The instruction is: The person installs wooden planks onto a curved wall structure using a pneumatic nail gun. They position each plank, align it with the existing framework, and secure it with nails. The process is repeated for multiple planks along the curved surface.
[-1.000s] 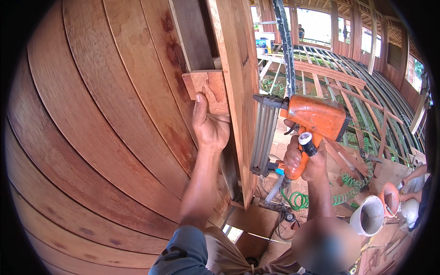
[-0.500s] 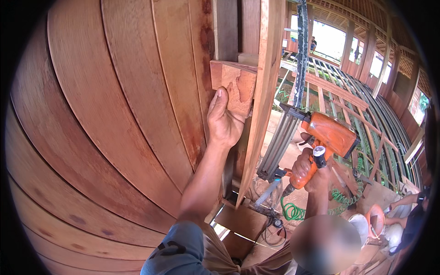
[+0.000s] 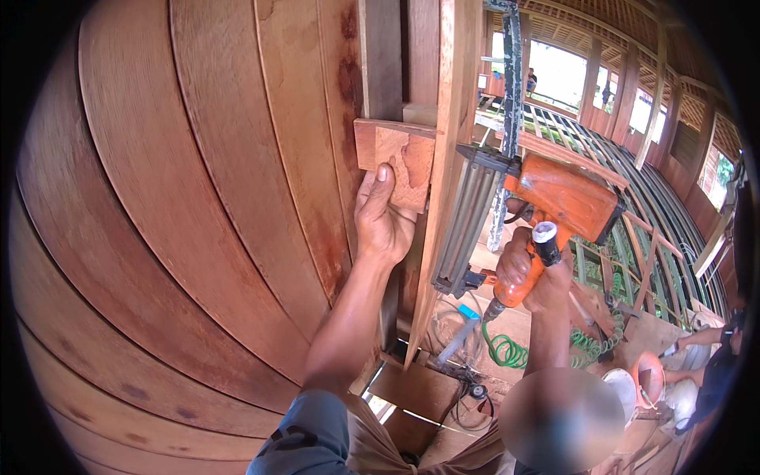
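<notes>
My left hand (image 3: 385,222) holds a small reddish wooden block (image 3: 412,168) against the plank wall (image 3: 229,158), its thumb on the block's face and its other fingers mostly hidden behind. The block spans the gap between the wall planks and an upright wooden stud (image 3: 447,119). My right hand (image 3: 532,269) is wrapped round the grip of an orange nail gun (image 3: 566,198). A black cylinder with a whitish end (image 3: 546,241) shows at that hand; I cannot tell whether it belongs to the gun. The gun's nose is beside the stud, with its grey magazine (image 3: 473,218) slanting downward.
A coiled green air hose (image 3: 505,351) hangs below the gun. A dark pole with flaking paint (image 3: 513,87) stands behind it. Cables and a gauge (image 3: 478,391) lie on the floor boards. Another person (image 3: 716,356) is at lower right, near an orange bucket (image 3: 649,378). Floor beams (image 3: 633,237) run beyond.
The nail gun has come left and its nose is closer to the stud. The block has turned slightly and sits straighter across the gap. Both hands keep their hold.
</notes>
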A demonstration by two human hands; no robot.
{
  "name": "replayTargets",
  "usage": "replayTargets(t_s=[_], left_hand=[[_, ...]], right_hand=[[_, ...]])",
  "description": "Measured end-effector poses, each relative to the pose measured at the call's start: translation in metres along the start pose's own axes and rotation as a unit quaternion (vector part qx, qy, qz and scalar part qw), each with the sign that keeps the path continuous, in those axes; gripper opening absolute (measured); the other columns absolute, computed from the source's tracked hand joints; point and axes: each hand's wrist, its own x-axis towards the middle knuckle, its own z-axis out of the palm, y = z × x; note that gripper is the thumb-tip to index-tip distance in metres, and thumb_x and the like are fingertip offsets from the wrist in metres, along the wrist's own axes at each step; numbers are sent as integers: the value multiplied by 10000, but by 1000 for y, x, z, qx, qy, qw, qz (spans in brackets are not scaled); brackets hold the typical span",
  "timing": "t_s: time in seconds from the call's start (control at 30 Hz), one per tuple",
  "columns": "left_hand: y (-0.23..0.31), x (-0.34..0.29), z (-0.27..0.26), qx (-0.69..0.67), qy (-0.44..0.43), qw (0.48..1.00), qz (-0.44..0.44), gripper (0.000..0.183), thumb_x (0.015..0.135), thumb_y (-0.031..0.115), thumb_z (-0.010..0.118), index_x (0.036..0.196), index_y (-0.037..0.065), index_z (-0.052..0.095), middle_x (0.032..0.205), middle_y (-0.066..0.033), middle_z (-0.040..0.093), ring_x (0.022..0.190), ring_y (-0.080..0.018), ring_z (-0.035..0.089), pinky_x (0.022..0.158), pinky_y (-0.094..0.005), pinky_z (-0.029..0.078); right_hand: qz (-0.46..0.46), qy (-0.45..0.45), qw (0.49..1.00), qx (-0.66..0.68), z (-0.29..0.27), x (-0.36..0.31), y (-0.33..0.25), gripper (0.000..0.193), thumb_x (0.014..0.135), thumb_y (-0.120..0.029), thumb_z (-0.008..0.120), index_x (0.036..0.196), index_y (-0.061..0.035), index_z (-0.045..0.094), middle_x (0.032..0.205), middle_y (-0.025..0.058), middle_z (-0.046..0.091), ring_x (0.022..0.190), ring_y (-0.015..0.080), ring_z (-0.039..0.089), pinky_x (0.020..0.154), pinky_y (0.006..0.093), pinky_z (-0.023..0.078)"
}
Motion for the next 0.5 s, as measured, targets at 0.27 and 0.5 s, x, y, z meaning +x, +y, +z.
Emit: replayTargets(t_s=[0.27, 0.5], left_hand=[[-2, 1, 8, 78, 32, 996, 0, 565, 1044, 436, 521, 1471, 77, 433, 1444, -69, 547, 1334, -254, 519, 1113, -476, 412], [0, 0, 8, 99, 25, 995, -7, 612, 1007, 464, 585, 1455, 69, 452, 1440, -71, 545, 1333, -244, 508, 1122, -456, 392]], right_hand=[[5, -23, 1000, 6, -1, -8, 0, 564, 1017, -313, 553, 1423, 49, 403, 636, 28, 456, 484, 127, 453, 453, 292, 406], [7, -1, 1000, -3, -4, -8, 2, 560, 1028, -321, 541, 1428, 46, 399, 635, 26, 450, 486, 123, 452, 454, 288, 407]])
